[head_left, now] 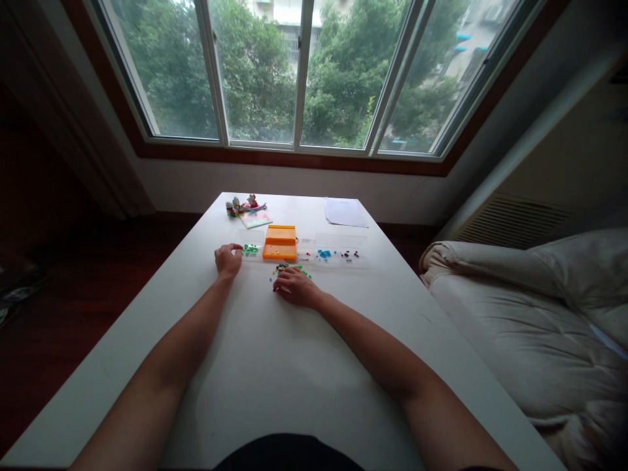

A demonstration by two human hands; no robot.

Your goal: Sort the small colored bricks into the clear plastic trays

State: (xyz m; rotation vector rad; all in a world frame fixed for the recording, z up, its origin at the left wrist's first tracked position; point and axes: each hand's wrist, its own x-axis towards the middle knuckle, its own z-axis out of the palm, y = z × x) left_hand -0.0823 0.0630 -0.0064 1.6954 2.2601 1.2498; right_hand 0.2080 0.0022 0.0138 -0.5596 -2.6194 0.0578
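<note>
The report finds 2 bare hands forward on a white rectangular table [265, 366], both close to small coloured plastic pieces. The left hand [228, 260] rests its side near the table top, its thumb and fingers drawn narrow at the left edge of a clear plastic tray [253, 237] bearing small green pieces [250, 249]; the grip appears suited to steadying that edge or handling a single piece, though contact or any held piece cannot be confirmed. The right hand [296, 286] lies palm down, fingers loosely spread and curved, against a loose pile of mixed coloured pieces [282, 267] in front of an open orange plastic case [280, 233]; whether it holds a piece cannot be told. The pile presumably sits there because both hands reach it easily. To the right of the case, a clear plastic compartment tray [341, 241] bears bright blue pieces [324, 254] and dark pieces [347, 254] in separate groups, a spacing that likely keeps colours from mixing. White paper sheets [345, 212] lie at the far edge, apparently clear of the working area.
</note>
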